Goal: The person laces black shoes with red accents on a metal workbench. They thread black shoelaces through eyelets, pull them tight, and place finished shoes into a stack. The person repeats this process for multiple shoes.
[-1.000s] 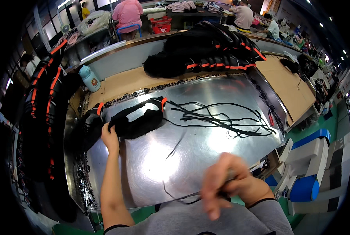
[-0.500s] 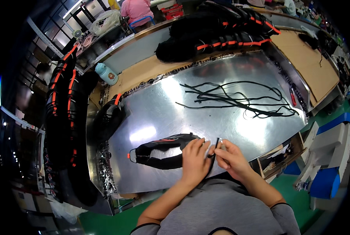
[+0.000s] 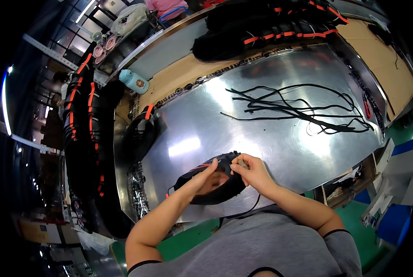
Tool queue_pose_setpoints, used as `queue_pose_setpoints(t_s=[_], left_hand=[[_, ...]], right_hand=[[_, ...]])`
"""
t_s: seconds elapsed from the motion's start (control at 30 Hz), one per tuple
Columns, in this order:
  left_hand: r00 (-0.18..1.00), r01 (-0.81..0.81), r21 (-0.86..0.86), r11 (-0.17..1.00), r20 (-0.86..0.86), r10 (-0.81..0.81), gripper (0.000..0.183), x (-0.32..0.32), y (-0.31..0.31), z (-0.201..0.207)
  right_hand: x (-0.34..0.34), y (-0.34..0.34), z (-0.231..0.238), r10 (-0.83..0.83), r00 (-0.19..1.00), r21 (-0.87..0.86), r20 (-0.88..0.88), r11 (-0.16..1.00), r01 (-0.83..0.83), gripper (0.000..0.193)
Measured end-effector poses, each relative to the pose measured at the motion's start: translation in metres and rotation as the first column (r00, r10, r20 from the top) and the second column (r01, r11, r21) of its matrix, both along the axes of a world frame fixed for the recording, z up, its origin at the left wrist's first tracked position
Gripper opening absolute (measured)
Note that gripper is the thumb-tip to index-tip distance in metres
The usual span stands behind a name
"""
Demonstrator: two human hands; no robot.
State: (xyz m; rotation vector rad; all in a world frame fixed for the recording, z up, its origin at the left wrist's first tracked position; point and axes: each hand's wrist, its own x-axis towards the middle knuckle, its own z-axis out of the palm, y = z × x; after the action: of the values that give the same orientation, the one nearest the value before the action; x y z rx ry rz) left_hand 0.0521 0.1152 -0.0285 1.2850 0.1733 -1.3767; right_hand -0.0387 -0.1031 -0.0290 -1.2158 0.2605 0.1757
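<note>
A black shoe upper (image 3: 225, 193) with orange trim lies near the table's front edge, its oval opening showing bare metal. My left hand (image 3: 198, 182) is closed on its near left part, thumb up along the opening and the other fingers mostly hidden inside. At the upper's right end, my right hand (image 3: 255, 174) pinches a small greyish-tan tool (image 3: 242, 163) whose kind I cannot make out. From that end a thin black lace (image 3: 256, 203) hangs toward my lap. Several loose black laces (image 3: 294, 111) lie tangled farther off on the right.
The shiny metal table (image 3: 201, 124) has a raised rim. Stacked black uppers with orange tabs stand at the left (image 3: 93, 161) and far side (image 3: 262, 39). One more upper (image 3: 139, 136) lies inside the left rim, near a light-blue bottle (image 3: 134, 81). A red-handled tool (image 3: 367, 107) rests at right.
My left hand has moved left from the lace end onto the upper. My right hand has shifted slightly left, with its small tool, to the upper's end. The view has tilted a little.
</note>
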Motion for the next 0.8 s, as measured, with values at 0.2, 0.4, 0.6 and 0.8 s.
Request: queue_pose_setpoints(t_s=[0.2, 0.4, 0.6, 0.8], left_hand=[[0.879, -0.169, -0.087, 0.982, 0.436, 0.19, 0.046, -0.037, -0.033, 0.014], [0.383, -0.174, 0.011, 0.985, 0.922, 0.057, 0.029, -0.057, -0.054, 0.059], [0.321, -0.278, -0.051, 0.959, 0.936, 0.143, 0.023, -0.065, -0.061, 0.058], [0.414, -0.296, -0.031, 0.955, 0.897, 0.158, 0.026, -0.065, -0.059, 0.054]], right_hand=[[-0.015, -0.008, 0.025, -0.06, 0.991, -0.003, 0.117, 0.998, 0.061, 0.01], [-0.02, -0.009, 0.051, 0.038, 0.992, -0.268, 0.12, 0.964, -0.005, 0.01], [-0.025, -0.011, 0.054, 0.116, 0.968, -0.596, 0.223, 0.802, 0.041, 0.019], [-0.035, -0.021, 0.047, 0.127, 0.924, -0.496, 0.36, 0.865, 0.074, 0.026]])
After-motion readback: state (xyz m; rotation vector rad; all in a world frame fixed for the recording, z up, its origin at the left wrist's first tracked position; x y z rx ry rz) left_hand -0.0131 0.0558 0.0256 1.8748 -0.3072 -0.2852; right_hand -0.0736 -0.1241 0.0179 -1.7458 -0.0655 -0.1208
